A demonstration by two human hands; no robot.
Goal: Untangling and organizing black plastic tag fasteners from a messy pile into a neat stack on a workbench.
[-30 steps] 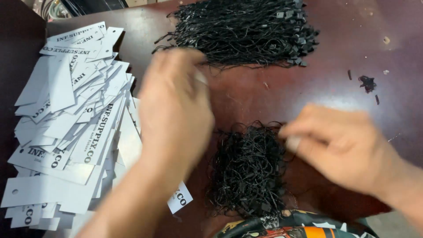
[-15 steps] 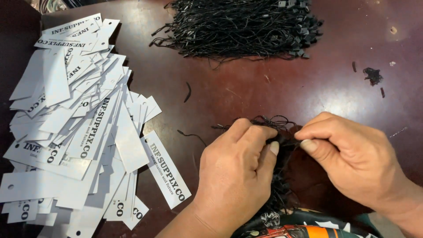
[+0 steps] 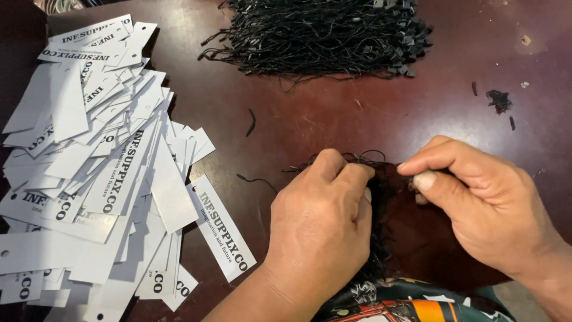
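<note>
My left hand point(image 3: 325, 223) rests on a small heap of black string loops point(image 3: 375, 238) at the near edge of a dark red-brown table point(image 3: 310, 125), fingers curled and pinching at the strings. My right hand point(image 3: 482, 206) is just to the right, thumb and forefinger pinched together on a thin black string beside the left fingertips. Most of the small heap is hidden under both hands. A single white printed paper tag point(image 3: 221, 228) lies flat just left of my left wrist.
A large spread pile of white rectangular paper tags point(image 3: 89, 161) with punched holes covers the table's left side. A big bundle of black string loops point(image 3: 328, 36) lies at the far middle. Loose black string bits point(image 3: 499, 100) lie at the far right. Patterned cloth point(image 3: 405, 304) shows at the bottom.
My left hand came off the tag pile and moved right onto the small string heap, leaving one tag lying by itself. Both hands now pinch at the strings, close together.
</note>
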